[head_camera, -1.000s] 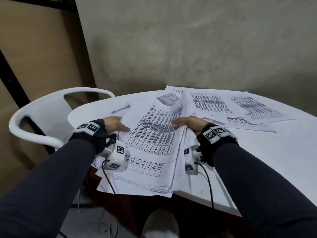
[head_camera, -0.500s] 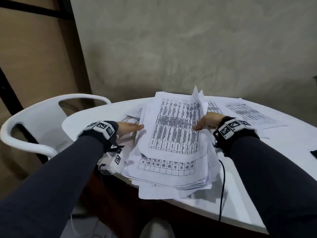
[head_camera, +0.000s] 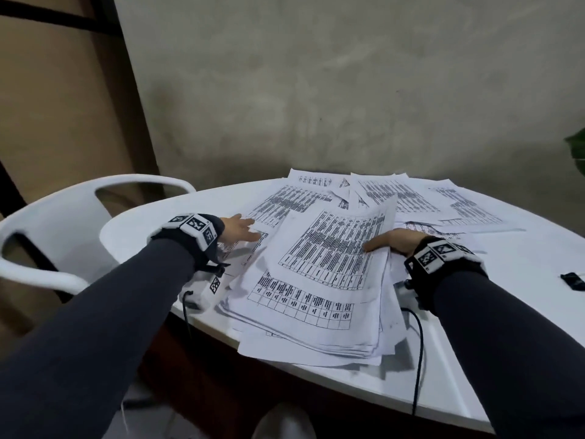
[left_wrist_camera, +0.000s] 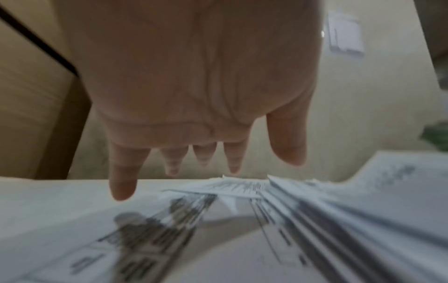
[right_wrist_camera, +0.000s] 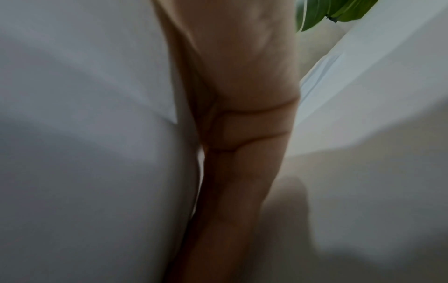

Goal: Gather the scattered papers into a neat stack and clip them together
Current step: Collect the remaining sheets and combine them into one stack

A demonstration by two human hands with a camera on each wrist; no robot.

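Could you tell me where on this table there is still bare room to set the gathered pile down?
Bare white table shows on the right, between the right hand and the black clip, and along the near right edge. A smaller patch lies far left, beside the chair, past the left hand. The middle and back are crowded with loose sheets and the pile.

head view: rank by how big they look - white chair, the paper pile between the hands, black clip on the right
1. paper pile
2. white chair, cut off by the frame edge, so its rank against the pile is unsure
3. black clip, clearly smallest
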